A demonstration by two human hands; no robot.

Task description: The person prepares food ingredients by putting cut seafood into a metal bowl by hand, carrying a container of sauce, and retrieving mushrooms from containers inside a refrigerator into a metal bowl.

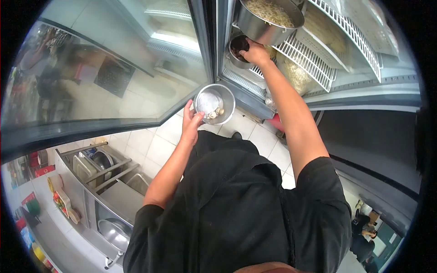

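Note:
My left hand (192, 122) grips the near rim of a round metal bowl (228, 105), held in front of the open fridge. A few small pale pieces, possibly mushrooms, lie at the bottom of this bowl. My right hand (256, 53) reaches into the fridge, to a metal pot (240, 63) on a lower shelf. Dark food (238, 44) fills that pot, and my thumb and fingers close around some of it; part of the fingers is hidden. Just above stands a larger metal pot (266, 32) of bean sprouts (268, 12).
The glass fridge door (136, 68) stands open at left. White wire shelves (309, 63) hold bagged pale food. Below left are a steel counter (114, 200) and a metal basin (114, 234). Another person (362, 239) is at lower right.

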